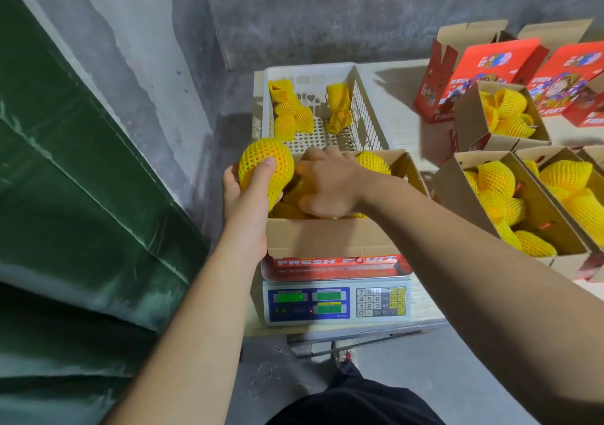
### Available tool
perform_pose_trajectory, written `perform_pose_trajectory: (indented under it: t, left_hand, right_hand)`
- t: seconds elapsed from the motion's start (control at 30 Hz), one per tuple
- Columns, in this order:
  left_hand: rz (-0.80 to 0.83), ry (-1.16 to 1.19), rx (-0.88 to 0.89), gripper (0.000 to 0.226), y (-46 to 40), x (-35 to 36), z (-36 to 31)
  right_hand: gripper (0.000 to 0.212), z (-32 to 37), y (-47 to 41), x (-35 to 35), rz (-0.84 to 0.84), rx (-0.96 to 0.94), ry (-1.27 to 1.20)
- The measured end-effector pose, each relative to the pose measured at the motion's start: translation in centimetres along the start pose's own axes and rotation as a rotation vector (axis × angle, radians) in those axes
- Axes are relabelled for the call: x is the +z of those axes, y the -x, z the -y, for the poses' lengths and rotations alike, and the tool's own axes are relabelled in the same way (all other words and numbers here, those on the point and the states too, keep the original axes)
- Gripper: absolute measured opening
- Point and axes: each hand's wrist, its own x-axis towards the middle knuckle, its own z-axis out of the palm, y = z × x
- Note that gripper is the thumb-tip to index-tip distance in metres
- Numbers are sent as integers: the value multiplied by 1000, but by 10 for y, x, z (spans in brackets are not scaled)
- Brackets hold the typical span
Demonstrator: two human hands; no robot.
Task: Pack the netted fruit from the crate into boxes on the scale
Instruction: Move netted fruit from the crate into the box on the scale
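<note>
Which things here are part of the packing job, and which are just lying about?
In the job:
netted fruit in left hand
right hand
box on scale
scale
white crate

Lying about:
green tarp
filled boxes
red cartons

Yellow mesh-netted fruit (264, 166), white perforated crate (310, 74), red-printed brown box (333, 241).

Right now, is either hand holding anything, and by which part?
The left hand grips a netted fruit around its lower side, thumb across the front. The right hand reaches into the box; whether it holds anything cannot be told.
</note>
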Motion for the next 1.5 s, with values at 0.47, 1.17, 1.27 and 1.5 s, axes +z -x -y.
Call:
perform_pose_trajectory:
  t: [0.47, 1.17, 1.27, 1.5]
  left_hand:
    - [-73, -60, 39, 57, -7, 7, -1]
    - [229, -621, 222, 76, -5, -3, -9]
    - [201, -691, 305, 65, -2, -2, -18]
    - [427, -553, 403, 47, 28, 0, -18]
  right_hand:
    - [38, 26, -65, 20, 590, -47, 426]
    - [68, -70, 13, -11, -463, 66, -1153]
    - [62, -65, 24, -7, -429, 88, -1420]
    - [74, -3, 51, -6, -51, -17, -1808]
